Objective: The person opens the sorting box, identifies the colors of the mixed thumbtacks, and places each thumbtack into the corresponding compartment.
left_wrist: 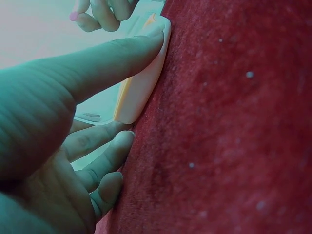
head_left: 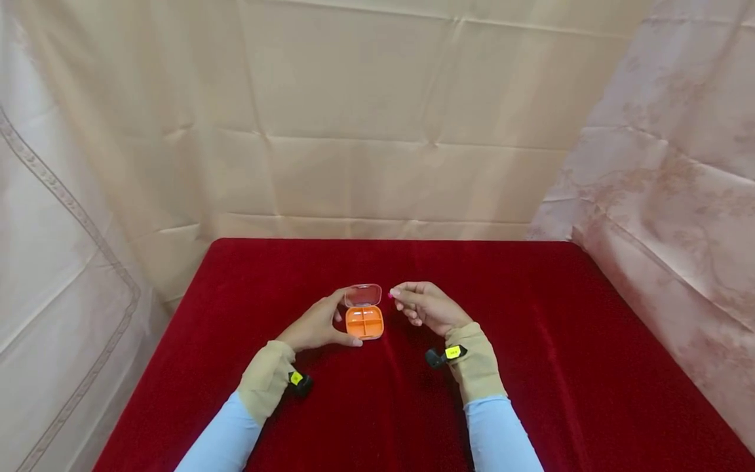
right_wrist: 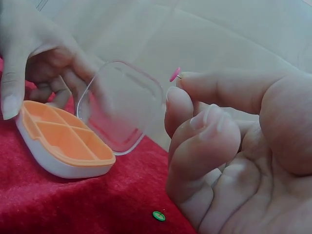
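Observation:
An orange and white pill box (head_left: 364,322) lies on the red cloth, its clear lid (head_left: 363,295) raised at the far side. Its divided orange compartments show nothing inside. From the left, my left hand (head_left: 318,324) holds the box, thumb at the near edge and fingers spread round toward the back. My right hand (head_left: 433,308) is raised to the right of the box, apart from it. Between thumb and forefinger it pinches a pink thumbtack (right_wrist: 174,74), whose short metal pin shows in the right wrist view.
A green thumbtack (right_wrist: 159,215) lies on the cloth in the right wrist view, near the box and below my right hand. The red-covered table (head_left: 590,367) is bordered by a beige curtain (head_left: 377,131) behind and pale cloths at both sides.

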`<action>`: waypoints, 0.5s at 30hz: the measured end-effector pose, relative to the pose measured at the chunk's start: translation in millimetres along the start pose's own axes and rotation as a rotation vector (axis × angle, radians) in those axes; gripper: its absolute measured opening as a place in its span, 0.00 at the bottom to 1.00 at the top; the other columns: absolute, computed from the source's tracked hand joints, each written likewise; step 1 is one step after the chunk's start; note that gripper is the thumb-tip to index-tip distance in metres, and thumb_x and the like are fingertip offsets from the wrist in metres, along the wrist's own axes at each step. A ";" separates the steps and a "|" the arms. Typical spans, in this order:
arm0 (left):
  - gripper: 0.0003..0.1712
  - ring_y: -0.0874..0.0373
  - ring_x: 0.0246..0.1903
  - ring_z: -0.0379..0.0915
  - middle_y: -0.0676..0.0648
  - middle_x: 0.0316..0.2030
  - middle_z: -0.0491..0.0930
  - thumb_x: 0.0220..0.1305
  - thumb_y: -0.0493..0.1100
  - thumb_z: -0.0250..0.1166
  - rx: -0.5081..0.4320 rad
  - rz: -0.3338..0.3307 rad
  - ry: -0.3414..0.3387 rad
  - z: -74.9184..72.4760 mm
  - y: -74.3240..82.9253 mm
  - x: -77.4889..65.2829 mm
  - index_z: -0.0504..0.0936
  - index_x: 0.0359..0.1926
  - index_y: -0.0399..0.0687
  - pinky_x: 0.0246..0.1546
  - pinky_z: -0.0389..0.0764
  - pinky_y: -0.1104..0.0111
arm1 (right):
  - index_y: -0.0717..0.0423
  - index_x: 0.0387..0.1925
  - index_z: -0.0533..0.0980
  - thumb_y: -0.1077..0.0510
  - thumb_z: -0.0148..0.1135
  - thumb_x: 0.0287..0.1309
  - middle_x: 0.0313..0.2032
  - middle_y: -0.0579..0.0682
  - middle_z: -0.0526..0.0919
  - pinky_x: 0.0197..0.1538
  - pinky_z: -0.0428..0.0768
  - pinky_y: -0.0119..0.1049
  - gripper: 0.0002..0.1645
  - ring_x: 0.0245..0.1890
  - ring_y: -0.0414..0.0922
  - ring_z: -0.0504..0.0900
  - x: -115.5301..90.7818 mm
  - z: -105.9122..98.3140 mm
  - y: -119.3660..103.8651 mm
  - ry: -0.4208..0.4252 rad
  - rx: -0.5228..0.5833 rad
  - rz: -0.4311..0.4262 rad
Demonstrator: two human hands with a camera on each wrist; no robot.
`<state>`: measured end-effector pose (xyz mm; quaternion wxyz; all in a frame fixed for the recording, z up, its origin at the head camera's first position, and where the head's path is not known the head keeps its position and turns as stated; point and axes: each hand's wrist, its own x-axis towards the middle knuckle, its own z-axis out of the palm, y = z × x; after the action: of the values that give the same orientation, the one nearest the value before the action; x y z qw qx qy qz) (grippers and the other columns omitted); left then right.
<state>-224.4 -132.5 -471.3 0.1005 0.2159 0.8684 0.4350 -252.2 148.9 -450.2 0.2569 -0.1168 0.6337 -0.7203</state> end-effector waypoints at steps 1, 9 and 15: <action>0.60 0.56 0.44 0.71 0.50 0.52 0.76 0.44 0.53 0.87 0.001 -0.004 0.002 -0.3 0.6 -0.1 0.64 0.75 0.49 0.46 0.76 0.61 | 0.78 0.52 0.72 0.58 0.61 0.73 0.28 0.47 0.76 0.20 0.66 0.25 0.23 0.19 0.37 0.67 0.4 0.7 0.0 0.000 -0.007 0.001; 0.59 0.55 0.43 0.71 0.50 0.52 0.76 0.45 0.51 0.86 0.010 -0.009 0.004 -1.1 3.4 -0.6 0.64 0.75 0.50 0.45 0.76 0.61 | 0.78 0.54 0.71 0.58 0.62 0.73 0.27 0.47 0.75 0.21 0.67 0.25 0.24 0.19 0.37 0.66 3.4 5.6 0.5 0.014 -0.062 0.026; 0.59 0.55 0.42 0.71 0.51 0.52 0.75 0.45 0.52 0.86 0.003 -0.003 -0.001 0.1 0.2 0.2 0.64 0.75 0.49 0.45 0.75 0.62 | 0.77 0.54 0.74 0.57 0.63 0.71 0.26 0.46 0.74 0.21 0.67 0.26 0.24 0.19 0.36 0.66 5.3 10.9 4.2 0.027 -0.134 0.039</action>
<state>-224.4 -132.2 -471.2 0.1012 0.2151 0.8693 0.4334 -250.4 136.6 -453.3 0.2537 -0.1115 0.6863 -0.6725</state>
